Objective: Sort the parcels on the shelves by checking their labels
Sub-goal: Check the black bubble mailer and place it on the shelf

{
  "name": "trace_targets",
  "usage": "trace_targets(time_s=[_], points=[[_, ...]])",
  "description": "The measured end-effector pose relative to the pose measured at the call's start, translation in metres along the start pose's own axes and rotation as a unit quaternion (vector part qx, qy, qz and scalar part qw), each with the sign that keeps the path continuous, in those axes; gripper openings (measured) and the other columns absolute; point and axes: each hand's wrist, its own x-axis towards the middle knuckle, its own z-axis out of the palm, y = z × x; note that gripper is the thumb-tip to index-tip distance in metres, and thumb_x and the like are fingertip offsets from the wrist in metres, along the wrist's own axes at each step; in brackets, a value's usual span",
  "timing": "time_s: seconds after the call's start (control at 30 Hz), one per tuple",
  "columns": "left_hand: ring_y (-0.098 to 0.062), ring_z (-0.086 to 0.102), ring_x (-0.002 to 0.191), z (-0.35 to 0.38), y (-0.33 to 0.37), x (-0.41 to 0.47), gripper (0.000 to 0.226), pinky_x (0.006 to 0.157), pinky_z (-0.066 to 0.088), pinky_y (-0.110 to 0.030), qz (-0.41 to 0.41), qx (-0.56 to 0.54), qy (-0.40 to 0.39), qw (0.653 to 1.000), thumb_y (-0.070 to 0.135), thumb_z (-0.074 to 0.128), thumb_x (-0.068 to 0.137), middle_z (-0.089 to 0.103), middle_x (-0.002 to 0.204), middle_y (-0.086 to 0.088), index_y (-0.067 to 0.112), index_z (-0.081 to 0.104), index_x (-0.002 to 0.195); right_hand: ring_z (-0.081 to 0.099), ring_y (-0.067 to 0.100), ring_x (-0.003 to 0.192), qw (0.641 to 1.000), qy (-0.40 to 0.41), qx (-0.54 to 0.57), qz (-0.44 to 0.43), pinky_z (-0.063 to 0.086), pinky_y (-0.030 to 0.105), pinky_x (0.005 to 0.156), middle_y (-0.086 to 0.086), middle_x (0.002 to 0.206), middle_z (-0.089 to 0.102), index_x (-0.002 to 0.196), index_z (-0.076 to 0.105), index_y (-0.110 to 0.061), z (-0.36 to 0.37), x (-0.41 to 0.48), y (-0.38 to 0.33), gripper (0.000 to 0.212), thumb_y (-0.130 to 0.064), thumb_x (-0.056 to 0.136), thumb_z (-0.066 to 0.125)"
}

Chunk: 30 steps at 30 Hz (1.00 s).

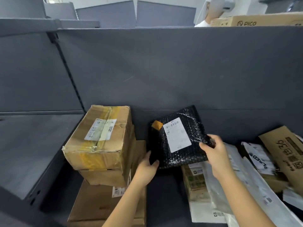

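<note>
A black bubble-wrap parcel (178,136) with a white shipping label (177,134) and a patch of brown tape is held up above the grey shelf (164,185), label facing me. My left hand (147,167) grips its lower left corner, thumb on the front. My right hand (214,153) grips its right edge. To the left stands a stack of taped cardboard boxes (101,138), the top one bearing a white label. Under the stack lies a flat brown carton (98,202).
On the right lies a pile of white poly mailers (237,185), a small printed box (195,181) and a brown carton with dark print (285,153). The grey back panel (180,68) rises behind. A PICO carton (255,20) sits above it.
</note>
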Motion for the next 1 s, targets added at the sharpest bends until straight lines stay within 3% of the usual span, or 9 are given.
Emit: trace_targets(time_s=[0.1,0.23,0.4,0.5,0.57,0.73,0.83,0.9,1.0], points=[[-0.02,0.024,0.144,0.005,-0.009,0.001,0.057,0.116,0.022,-0.028,-0.005,0.004,-0.019,1.0,0.028,0.052,0.096,0.029,0.154,-0.006,0.017,0.03,0.147,0.058,0.019,0.092,0.991,0.014,-0.119,-0.056,0.046,0.034,0.082,-0.001,0.101,0.06,0.11,0.052,-0.019,0.009,-0.004,0.003,0.027,-0.006,0.088,0.061],[-0.018,0.032,0.141,0.008,-0.019,0.001,0.057,0.116,0.027,-0.036,-0.027,-0.048,-0.05,0.997,0.029,0.052,0.096,0.035,0.152,-0.004,0.018,0.03,0.148,0.057,0.02,0.068,0.956,-0.003,-0.279,-0.094,0.039,0.03,0.056,-0.001,0.085,0.06,0.112,0.047,-0.021,0.043,-0.023,0.016,0.025,-0.011,0.091,0.056],[-0.019,0.043,0.133,0.002,-0.025,-0.002,0.054,0.11,0.036,-0.032,-0.055,-0.082,-0.037,0.994,0.024,0.05,0.096,0.044,0.146,-0.004,0.018,0.032,0.147,0.064,0.028,0.073,0.944,-0.022,-0.321,-0.072,0.053,0.041,0.058,0.009,0.087,0.066,0.123,0.044,-0.02,0.079,-0.04,0.036,0.033,-0.013,0.092,0.052],[-0.012,0.046,0.124,-0.01,-0.031,-0.007,0.045,0.098,0.036,-0.021,-0.068,-0.082,-0.018,0.994,0.021,0.048,0.098,0.046,0.131,0.008,0.017,0.037,0.141,0.058,0.018,0.066,0.955,-0.01,-0.283,-0.083,0.049,0.033,0.056,0.002,0.082,0.06,0.121,0.048,-0.015,0.076,-0.038,0.027,0.03,-0.009,0.092,0.054],[-0.015,0.05,0.119,-0.018,-0.034,-0.011,0.046,0.089,0.036,-0.021,-0.074,-0.071,0.001,0.995,0.023,0.048,0.098,0.053,0.126,0.0,0.006,0.04,0.141,0.054,0.01,0.067,0.97,-0.007,-0.233,-0.071,0.043,0.023,0.056,-0.002,0.084,0.057,0.113,0.05,-0.015,0.064,-0.036,0.019,0.024,-0.006,0.091,0.055],[-0.003,0.035,0.126,-0.036,-0.037,-0.023,0.045,0.096,0.027,-0.011,-0.016,-0.005,-0.016,1.0,0.024,0.042,0.1,0.04,0.132,0.013,0.016,0.035,0.144,0.059,0.028,0.099,0.995,0.004,-0.079,0.068,0.047,0.047,0.091,0.004,0.106,0.061,0.105,0.051,-0.022,0.023,-0.049,0.042,0.026,-0.004,0.088,0.059],[-0.015,0.032,0.139,-0.042,-0.041,-0.026,0.052,0.113,0.026,-0.025,-0.01,0.005,-0.017,1.0,0.033,0.044,0.099,0.036,0.15,0.0,0.02,0.031,0.147,0.06,0.034,0.097,0.99,0.005,0.004,0.14,0.052,0.047,0.08,0.012,0.109,0.062,0.103,0.051,-0.021,0.022,-0.06,0.055,0.024,-0.003,0.089,0.058],[-0.017,0.029,0.141,-0.04,-0.041,-0.028,0.053,0.111,0.026,-0.025,-0.007,0.028,-0.023,0.999,0.035,0.043,0.099,0.035,0.151,0.0,0.021,0.029,0.148,0.061,0.032,0.086,0.985,0.01,0.053,0.164,0.053,0.037,0.06,0.014,0.106,0.062,0.106,0.051,-0.016,0.03,-0.062,0.055,0.022,-0.001,0.09,0.056],[-0.011,0.027,0.141,-0.04,-0.026,-0.04,0.051,0.108,0.022,-0.019,0.049,0.055,-0.009,0.997,0.035,0.039,0.1,0.033,0.152,0.003,0.023,0.028,0.148,0.06,0.025,0.079,0.98,0.044,0.122,0.149,0.048,0.033,0.062,0.015,0.114,0.06,0.111,0.051,-0.015,0.035,-0.063,0.034,0.027,0.001,0.09,0.054]])
